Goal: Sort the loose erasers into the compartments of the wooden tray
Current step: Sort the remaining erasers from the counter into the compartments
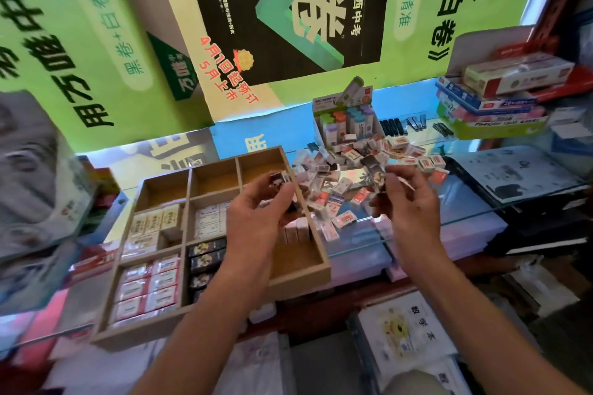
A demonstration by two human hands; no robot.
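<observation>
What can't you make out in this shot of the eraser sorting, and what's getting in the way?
- Head view: the wooden tray near-right compartments are partly hidden by the left hand.
- The print on the eraser the left hand pinches is blurred.
- What the right hand grips is smeared by motion; its count is unclear.
- Labels in the loose eraser pile are too small to read.

Wooden tray (298,279) partly filled, loose erasers (369,167) heaped just right

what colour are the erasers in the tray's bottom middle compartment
Black, with small pale printed figures; head view shows them, in the wooden tray.
</observation>
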